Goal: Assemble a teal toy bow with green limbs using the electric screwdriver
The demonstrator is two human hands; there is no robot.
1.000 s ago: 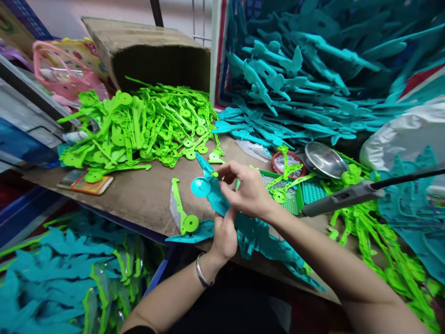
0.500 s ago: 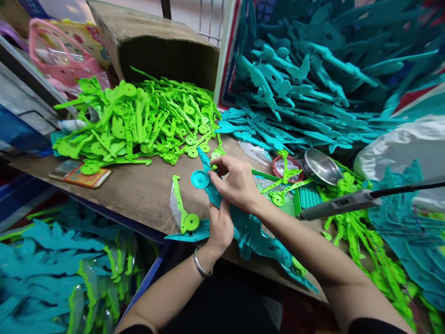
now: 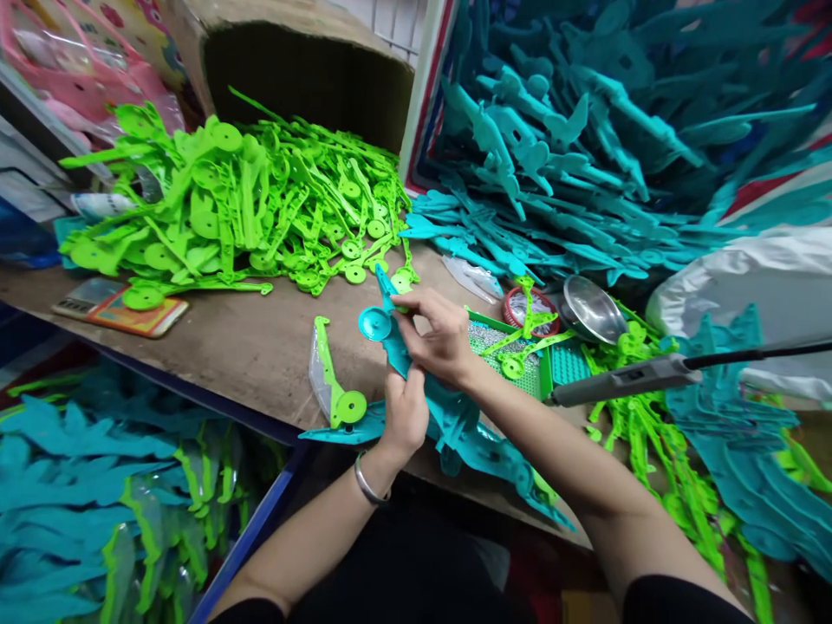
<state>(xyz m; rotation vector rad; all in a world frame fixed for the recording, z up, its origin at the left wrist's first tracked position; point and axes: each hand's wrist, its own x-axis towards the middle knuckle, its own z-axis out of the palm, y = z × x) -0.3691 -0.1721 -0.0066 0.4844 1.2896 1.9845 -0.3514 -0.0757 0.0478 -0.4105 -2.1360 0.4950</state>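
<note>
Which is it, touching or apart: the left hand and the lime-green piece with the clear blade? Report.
Apart. The head view shows a gap between the left hand and the lime-green piece, with a teal part visible in it.

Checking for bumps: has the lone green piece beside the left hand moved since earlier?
No; the green piece keeps its place relative to the front edge of the table.

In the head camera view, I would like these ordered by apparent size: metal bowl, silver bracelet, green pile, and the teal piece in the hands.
1. green pile
2. metal bowl and teal piece: unsure, since the right hand hides part of the piece
3. silver bracelet
</note>
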